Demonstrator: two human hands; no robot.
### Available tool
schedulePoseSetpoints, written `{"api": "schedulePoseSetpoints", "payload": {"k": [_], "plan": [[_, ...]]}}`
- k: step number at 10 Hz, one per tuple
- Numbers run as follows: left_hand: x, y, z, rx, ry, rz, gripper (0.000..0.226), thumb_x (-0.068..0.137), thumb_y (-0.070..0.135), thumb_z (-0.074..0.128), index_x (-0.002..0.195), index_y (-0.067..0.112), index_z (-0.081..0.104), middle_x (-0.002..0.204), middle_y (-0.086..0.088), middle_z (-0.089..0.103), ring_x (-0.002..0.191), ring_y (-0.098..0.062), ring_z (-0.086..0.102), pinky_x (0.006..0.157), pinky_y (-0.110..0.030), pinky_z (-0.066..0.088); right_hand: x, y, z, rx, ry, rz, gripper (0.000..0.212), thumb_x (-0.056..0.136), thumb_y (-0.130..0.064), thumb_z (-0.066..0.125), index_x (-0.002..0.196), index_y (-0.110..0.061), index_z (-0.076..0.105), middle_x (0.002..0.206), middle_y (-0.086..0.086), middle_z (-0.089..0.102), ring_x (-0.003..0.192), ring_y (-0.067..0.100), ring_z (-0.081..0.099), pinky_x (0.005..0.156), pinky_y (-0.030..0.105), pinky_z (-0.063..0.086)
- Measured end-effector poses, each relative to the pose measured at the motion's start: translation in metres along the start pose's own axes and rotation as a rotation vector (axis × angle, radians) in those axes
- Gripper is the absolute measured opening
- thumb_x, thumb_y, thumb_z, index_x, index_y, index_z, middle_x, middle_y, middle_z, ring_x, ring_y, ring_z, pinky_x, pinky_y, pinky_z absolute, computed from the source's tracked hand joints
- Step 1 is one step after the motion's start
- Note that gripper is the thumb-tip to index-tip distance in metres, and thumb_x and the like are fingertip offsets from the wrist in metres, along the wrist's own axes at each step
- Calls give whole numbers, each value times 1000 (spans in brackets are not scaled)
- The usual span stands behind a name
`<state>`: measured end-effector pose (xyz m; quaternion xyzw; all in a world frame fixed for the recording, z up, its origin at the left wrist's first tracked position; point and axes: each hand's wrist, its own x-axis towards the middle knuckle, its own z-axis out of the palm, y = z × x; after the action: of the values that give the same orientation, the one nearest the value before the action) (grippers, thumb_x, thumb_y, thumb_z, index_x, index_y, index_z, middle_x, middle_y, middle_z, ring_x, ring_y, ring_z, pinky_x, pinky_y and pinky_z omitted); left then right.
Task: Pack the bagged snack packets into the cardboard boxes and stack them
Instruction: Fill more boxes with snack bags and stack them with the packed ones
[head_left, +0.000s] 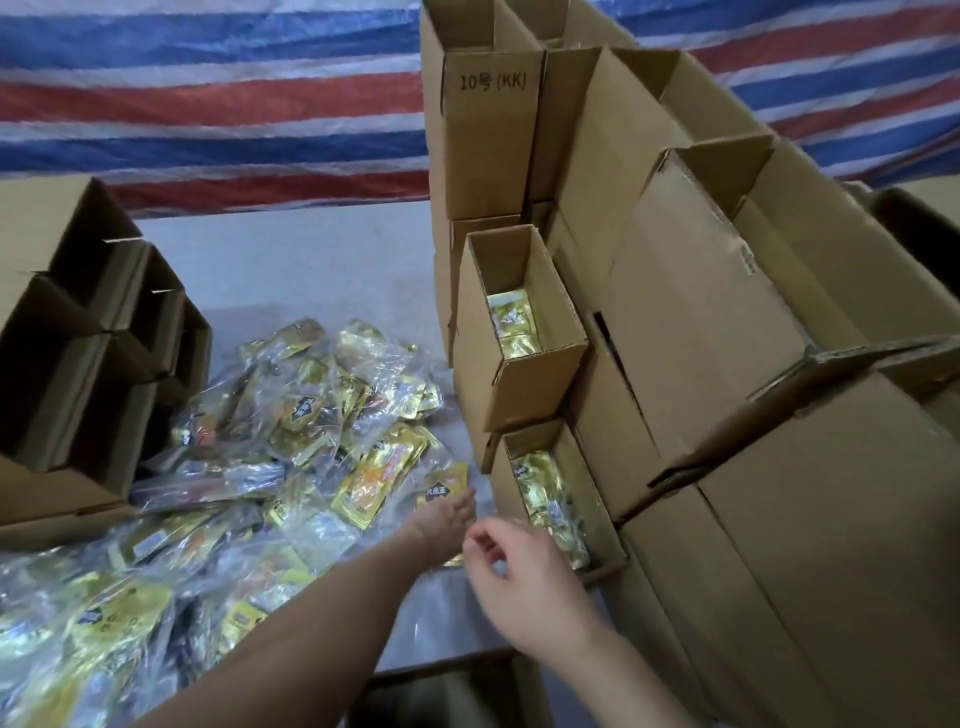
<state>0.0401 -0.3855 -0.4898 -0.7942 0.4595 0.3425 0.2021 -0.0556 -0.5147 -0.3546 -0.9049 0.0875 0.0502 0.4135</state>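
A heap of clear bags of gold and yellow snack packets (291, 415) covers the grey table on the left. My left hand (449, 517) reaches across it, fingers closed on the near edge of a bagged snack packet (441, 483) with a black label. My right hand (519, 571) hovers just right of it, fingers loosely curled and holding nothing. Beside my right hand a low open cardboard box (576, 457) holds gold packets. A second open box (519, 384) sits on top and behind it, with packets at its bottom.
Tall stacks of cardboard boxes (727, 322) fill the right side. Several empty open boxes (78, 374) lie on their sides at the left. Another box (441, 691) sits below the table's near edge. A red, white and blue striped tarp (208, 104) hangs behind.
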Motion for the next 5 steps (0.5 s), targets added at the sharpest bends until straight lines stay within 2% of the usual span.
{"api": "schedulePoseSetpoints", "payload": {"k": [1,2,3,4,5], "plan": [[-26,15,-35,-322,542,-207,29,80,68,31,80,73,59,79,50,57,117,28,37,91,10,7,0,3,1,30,19,61,17,95,-36,52,86,-26,61,83,-11,61,79,2,59,67,16,47],[-48,16,-62,-301,315,-81,29,96,31,49,113,32,73,113,13,72,98,13,58,84,5,24,-3,0,-1,107,105,114,14,96,-27,57,82,-28,63,81,-7,66,77,5,63,70,23,53],[-74,18,-72,214,422,105,34,92,29,58,123,16,59,116,-4,63,109,-23,56,109,-37,35,-12,-4,-6,282,263,158,20,94,-16,61,80,-29,67,81,-10,70,76,3,65,66,13,48],[-119,-3,-90,117,624,84,37,74,25,54,107,11,51,100,-8,55,94,-27,52,96,-43,44,-13,-16,-15,455,452,233,17,97,-18,60,87,-29,70,92,-16,72,87,-4,64,75,8,46],[-161,-22,-96,26,984,166,34,69,17,38,100,12,52,92,-4,56,88,-23,51,96,-41,41,3,-32,-25,741,191,530,40,100,-49,47,117,-18,67,115,3,69,103,17,64,92,34,50]]}}
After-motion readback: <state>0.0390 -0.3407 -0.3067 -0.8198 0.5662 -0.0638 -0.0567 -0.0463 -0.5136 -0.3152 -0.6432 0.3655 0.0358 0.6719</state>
